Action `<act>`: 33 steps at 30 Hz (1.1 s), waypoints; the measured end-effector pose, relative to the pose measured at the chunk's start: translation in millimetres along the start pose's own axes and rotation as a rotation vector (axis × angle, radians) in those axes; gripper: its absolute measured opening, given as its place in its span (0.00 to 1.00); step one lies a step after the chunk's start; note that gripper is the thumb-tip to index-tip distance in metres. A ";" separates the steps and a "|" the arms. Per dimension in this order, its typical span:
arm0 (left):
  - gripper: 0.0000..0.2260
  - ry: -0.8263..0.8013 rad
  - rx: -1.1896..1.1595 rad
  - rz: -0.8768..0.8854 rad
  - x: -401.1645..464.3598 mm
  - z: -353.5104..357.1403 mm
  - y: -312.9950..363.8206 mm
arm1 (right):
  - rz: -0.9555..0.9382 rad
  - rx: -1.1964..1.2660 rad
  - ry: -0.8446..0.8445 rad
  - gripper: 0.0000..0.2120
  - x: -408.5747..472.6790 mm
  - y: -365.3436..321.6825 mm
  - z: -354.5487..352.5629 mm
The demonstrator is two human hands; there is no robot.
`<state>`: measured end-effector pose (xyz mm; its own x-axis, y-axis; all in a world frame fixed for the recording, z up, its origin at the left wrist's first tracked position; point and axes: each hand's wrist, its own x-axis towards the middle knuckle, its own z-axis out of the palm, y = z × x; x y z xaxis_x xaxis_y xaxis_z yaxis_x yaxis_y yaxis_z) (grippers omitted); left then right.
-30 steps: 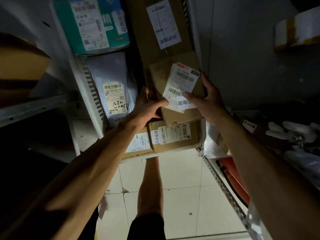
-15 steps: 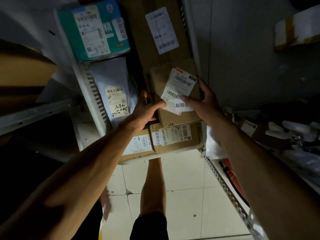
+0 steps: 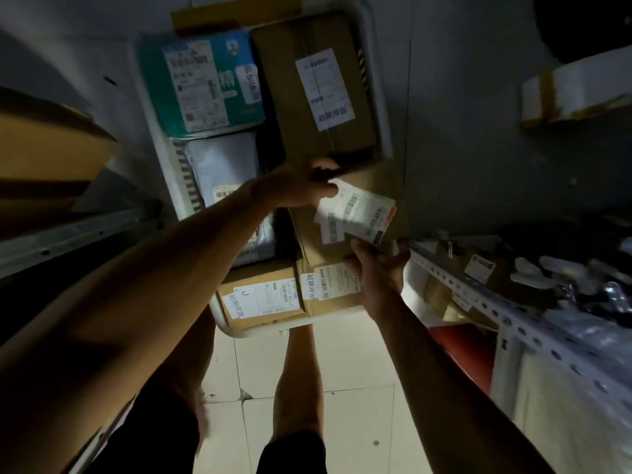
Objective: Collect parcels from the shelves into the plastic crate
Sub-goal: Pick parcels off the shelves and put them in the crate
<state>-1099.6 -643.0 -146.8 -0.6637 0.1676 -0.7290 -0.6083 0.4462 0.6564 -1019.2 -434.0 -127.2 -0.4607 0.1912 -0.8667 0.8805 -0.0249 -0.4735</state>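
Over the crate, both hands grip a white-labelled cardboard box, its print blurred.

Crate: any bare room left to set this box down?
Hardly. The crate is packed: teal box, tall brown box, grey bag, two small labelled boxes. Only a narrow dark slot separates the grey bag from the held box. Bare tiled floor lies beyond the crate's near rim.

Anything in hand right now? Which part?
Both hands hold the cardboard parcel: left hand at its upper left corner, right hand at its lower edge.
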 end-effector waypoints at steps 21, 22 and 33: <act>0.23 0.497 -0.051 -0.228 -17.8 29.1 -31.6 | 0.019 -0.359 0.007 0.43 22.3 -34.8 12.1; 0.23 0.482 -0.048 -0.223 -20.5 28.4 -30.0 | -0.010 -0.415 0.011 0.45 19.0 -35.3 10.3; 0.17 0.289 0.122 -0.051 -131.6 18.8 55.6 | -0.131 -0.754 -0.190 0.16 -95.6 -88.4 -34.8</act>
<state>-1037.9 -623.7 -18.0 -0.7406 -0.1064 -0.6635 -0.5989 0.5523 0.5799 -1049.0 -416.0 3.0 -0.5174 -0.0266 -0.8553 0.6248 0.6712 -0.3988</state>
